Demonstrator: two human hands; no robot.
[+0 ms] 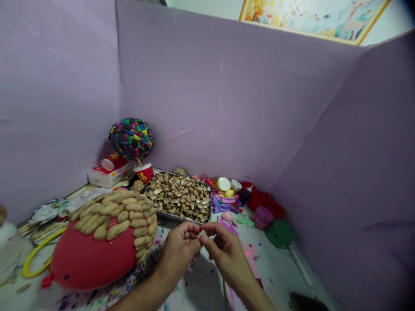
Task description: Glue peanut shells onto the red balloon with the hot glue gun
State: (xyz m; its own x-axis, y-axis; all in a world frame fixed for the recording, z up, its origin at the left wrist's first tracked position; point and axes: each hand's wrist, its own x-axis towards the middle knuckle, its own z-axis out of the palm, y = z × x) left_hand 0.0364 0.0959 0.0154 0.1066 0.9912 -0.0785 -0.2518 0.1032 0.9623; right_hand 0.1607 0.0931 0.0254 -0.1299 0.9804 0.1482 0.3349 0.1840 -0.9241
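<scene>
My left hand [182, 247] and my right hand [224, 249] meet at the fingertips just in front of the shell tray. Both are closed in a pinch, and whatever lies between the fingertips is too small and hidden to name. To the left of them lies a red balloon [94, 263] on its side, its knot toward the lower left. Rows of peanut shells [120, 212] cover its top and right end. Beyond my hands, a metal tray [173, 217] is filled with loose peanut shells [181, 196], many of them split in halves.
A multicoloured ball [131, 138] stands in a red paper cup [145, 173] at the back left. Beside it are a white box [106, 176] and a yellow ring [30, 263]. Deflated balloons [223, 205], open tubs [223, 184] and a green disc [280, 234] lie right. Purple panels [207, 99] enclose the table.
</scene>
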